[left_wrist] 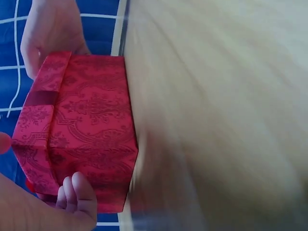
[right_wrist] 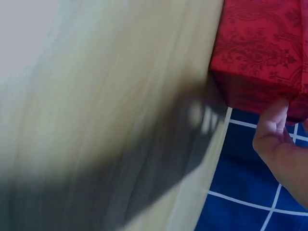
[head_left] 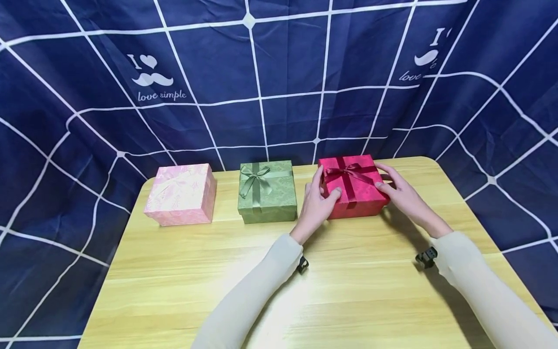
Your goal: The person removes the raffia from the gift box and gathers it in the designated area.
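Note:
A red gift box point(head_left: 354, 194) with a dark red ribbon and bow sits at the table's far right, its lid on. My left hand point(head_left: 315, 206) holds its left side, thumb over the lid's front left corner and fingers along the side. On the opposite side my right hand point(head_left: 405, 198) grips the box, thumb at the lid's right edge. In the left wrist view the patterned front wall of the red box point(left_wrist: 96, 106) shows, with curled fingers point(left_wrist: 83, 192) against its near side. The right wrist view has fingertips point(right_wrist: 275, 115) at the lid's lower edge.
To the left stand a green gift box point(head_left: 268, 194) with a green bow and a pale pink gift box point(head_left: 180, 194), in a row with the red one. All are near the back edge of the wooden table point(head_left: 348, 291). A blue gridded curtain point(head_left: 287, 116) hangs behind and beside it.

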`<state>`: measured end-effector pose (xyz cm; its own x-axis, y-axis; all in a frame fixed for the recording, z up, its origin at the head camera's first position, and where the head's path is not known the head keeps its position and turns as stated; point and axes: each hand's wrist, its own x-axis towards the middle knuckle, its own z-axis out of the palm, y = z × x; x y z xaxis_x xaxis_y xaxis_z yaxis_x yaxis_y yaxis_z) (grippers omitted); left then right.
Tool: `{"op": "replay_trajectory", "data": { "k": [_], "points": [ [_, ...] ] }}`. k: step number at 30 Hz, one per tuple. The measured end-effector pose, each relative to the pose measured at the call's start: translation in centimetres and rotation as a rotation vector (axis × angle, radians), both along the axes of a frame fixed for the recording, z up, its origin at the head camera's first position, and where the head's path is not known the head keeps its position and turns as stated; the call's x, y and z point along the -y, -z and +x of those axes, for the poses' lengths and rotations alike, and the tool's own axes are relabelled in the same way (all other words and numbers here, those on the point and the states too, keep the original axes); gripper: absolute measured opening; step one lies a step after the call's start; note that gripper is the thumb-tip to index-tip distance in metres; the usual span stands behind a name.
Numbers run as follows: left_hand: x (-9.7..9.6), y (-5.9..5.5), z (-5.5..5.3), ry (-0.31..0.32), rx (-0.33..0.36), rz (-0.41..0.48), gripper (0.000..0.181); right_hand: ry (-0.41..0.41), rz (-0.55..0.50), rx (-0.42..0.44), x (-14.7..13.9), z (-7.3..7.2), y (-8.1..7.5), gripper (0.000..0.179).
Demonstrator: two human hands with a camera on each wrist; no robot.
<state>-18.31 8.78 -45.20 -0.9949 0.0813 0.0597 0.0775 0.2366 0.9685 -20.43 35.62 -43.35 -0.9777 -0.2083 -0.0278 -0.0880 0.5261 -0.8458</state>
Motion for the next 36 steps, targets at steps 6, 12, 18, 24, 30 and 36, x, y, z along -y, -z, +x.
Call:
{"op": "replay_trajectory", "data": {
  "k": [6,12,18,24,30,36],
  "points": [
    [-0.5,0.1,-1.2,-0.022,0.031,0.009,0.083,-0.024,-0.184,0.112,-0.3,-0.9,0.1,0.067],
    [-0.4,0.2,-1.7,-0.028,0.032,0.029,0.089,-0.04,-0.288,0.151,-0.4,-1.3,0.1,0.065],
    [-0.5,-0.2,-1.8,-0.032,0.045,0.034,0.093,-0.03,-0.352,0.17,-0.5,-1.2,0.2,0.063],
    [-0.4,-0.5,-2.1,-0.04,0.058,0.09,0.091,-0.018,-0.401,0.163,-0.3,-1.1,0.3,0.063],
    [-0.3,-0.7,-2.2,-0.027,0.058,0.109,0.09,-0.002,-0.438,0.151,-0.3,-0.7,0.1,0.063],
    [-0.3,-1.0,-2.2,-0.01,0.048,0.132,0.088,0.01,-0.433,0.138,-0.4,-0.5,-0.2,0.065]
  ]
}}
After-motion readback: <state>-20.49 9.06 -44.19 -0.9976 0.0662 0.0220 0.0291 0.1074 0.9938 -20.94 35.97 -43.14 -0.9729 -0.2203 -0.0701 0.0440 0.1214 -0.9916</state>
